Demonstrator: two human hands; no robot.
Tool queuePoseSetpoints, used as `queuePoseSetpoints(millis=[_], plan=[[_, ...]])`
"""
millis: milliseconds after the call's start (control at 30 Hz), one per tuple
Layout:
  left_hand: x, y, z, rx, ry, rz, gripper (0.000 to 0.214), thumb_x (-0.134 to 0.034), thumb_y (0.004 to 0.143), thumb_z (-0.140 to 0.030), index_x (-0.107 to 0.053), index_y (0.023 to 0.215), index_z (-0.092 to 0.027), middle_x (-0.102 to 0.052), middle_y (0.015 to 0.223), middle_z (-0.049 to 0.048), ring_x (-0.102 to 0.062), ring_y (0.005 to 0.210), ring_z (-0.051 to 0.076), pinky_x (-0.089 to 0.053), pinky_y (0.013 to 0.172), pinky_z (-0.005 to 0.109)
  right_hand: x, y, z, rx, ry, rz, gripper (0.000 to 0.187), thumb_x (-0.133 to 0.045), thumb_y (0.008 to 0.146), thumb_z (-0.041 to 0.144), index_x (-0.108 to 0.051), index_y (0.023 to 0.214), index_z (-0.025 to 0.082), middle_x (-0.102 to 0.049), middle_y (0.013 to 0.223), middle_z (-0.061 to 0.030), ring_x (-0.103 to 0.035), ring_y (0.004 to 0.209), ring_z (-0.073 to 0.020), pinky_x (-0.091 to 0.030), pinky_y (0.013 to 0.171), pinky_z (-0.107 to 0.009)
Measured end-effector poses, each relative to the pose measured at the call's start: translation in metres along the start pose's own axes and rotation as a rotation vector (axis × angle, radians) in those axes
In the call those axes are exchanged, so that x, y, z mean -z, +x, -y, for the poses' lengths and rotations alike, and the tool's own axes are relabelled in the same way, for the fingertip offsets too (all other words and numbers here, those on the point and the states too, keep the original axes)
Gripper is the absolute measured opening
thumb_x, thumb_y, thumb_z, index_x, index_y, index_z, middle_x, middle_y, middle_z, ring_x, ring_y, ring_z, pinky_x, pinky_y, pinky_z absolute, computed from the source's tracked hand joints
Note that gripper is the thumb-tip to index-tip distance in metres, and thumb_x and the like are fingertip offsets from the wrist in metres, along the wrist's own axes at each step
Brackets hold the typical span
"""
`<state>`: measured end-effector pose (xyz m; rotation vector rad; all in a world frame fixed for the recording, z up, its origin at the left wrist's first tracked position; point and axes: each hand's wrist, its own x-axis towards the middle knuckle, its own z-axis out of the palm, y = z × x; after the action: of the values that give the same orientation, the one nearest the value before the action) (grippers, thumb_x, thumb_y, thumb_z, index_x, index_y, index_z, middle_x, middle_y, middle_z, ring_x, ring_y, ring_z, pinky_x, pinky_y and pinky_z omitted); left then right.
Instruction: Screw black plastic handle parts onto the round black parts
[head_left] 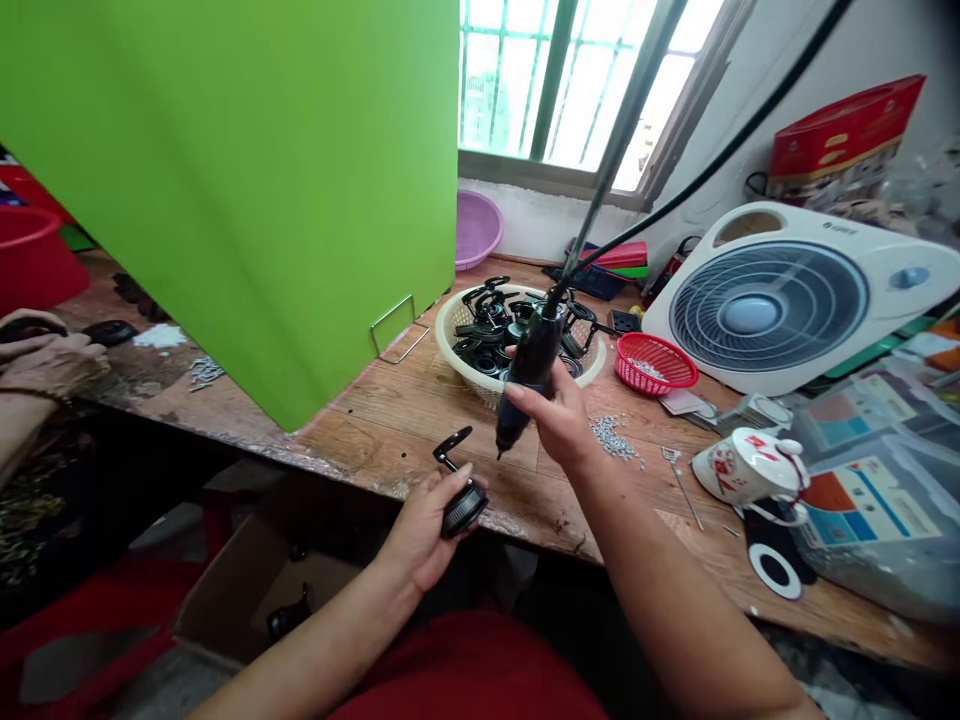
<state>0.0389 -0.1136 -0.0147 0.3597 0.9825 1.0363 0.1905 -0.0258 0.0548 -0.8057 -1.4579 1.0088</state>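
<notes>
My left hand (433, 525) is closed around a black round part with a ribbed rim and a ring-ended arm (463, 507), held at the table's front edge. In my right hand (559, 415) is a black electric screwdriver (534, 350), gripped upright with its bit pointing down. The bit's tip is above the tabletop, to the right of the black part and apart from it. Behind the screwdriver, a cream basket (448, 345) holds several similar black parts. A pile of small metal screws (613, 437) lies to the right of my right hand.
A tall green panel (300, 200) stands on the left; beyond it are a co-worker's hands (52, 360). On the right are a red basket (656, 350), a box fan (772, 300), a lidded white mug (746, 465) and plastic bags (870, 510). Below the table sits a cardboard box (225, 610).
</notes>
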Motion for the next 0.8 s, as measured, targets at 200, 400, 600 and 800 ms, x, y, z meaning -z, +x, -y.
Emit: queuePoseSetpoints(millis=[200, 400, 600, 800], plan=[[-0.003, -0.003, -0.001, 0.007, 0.019, -0.130, 0.034, -0.077, 0.064, -0.042, -0.060, 0.076, -0.015, -0.064, 0.068, -0.0003, -0.056, 0.053, 0.008, -0.039, 0.046, 0.017, -0.032, -0.048, 0.024, -0.028, 0.342, -0.069, 0.049, -0.065, 0.076, 0.042, -0.045, 0.117, 0.024, -0.051, 0.076, 0.0016, -0.053, 0.060, -0.0131, -0.047, 0.056, -0.028], [-0.011, -0.011, 0.003, -0.004, -0.007, -0.071, 0.036, -0.080, 0.059, -0.038, -0.054, 0.068, -0.015, -0.061, 0.060, -0.0027, -0.053, 0.049, 0.007, -0.039, 0.049, 0.018, -0.042, -0.065, 0.045, 0.050, 0.383, -0.087, 0.050, -0.065, 0.072, 0.051, -0.046, 0.112, 0.027, -0.049, 0.072, 0.0013, -0.050, 0.056, -0.0147, -0.045, 0.052, -0.030], [-0.010, -0.010, 0.007, 0.040, 0.031, -0.071, 0.032, -0.078, 0.061, -0.036, -0.054, 0.069, -0.016, -0.059, 0.058, -0.0029, -0.053, 0.051, 0.008, -0.039, 0.049, 0.018, -0.041, -0.078, 0.039, 0.023, 0.406, -0.044, 0.050, -0.068, 0.072, 0.049, -0.047, 0.112, 0.026, -0.051, 0.075, -0.0006, -0.052, 0.062, -0.0161, -0.047, 0.057, -0.033], [-0.010, -0.014, 0.008, 0.061, 0.118, -0.048, 0.037, -0.076, 0.060, -0.038, -0.047, 0.062, -0.017, -0.053, 0.053, -0.0049, -0.045, 0.046, 0.007, -0.033, 0.045, 0.018, -0.033, -0.085, 0.034, 0.073, 0.463, 0.008, 0.037, -0.064, 0.077, 0.044, -0.049, 0.104, 0.024, -0.051, 0.073, -0.0008, -0.052, 0.060, -0.0151, -0.044, 0.055, -0.030]])
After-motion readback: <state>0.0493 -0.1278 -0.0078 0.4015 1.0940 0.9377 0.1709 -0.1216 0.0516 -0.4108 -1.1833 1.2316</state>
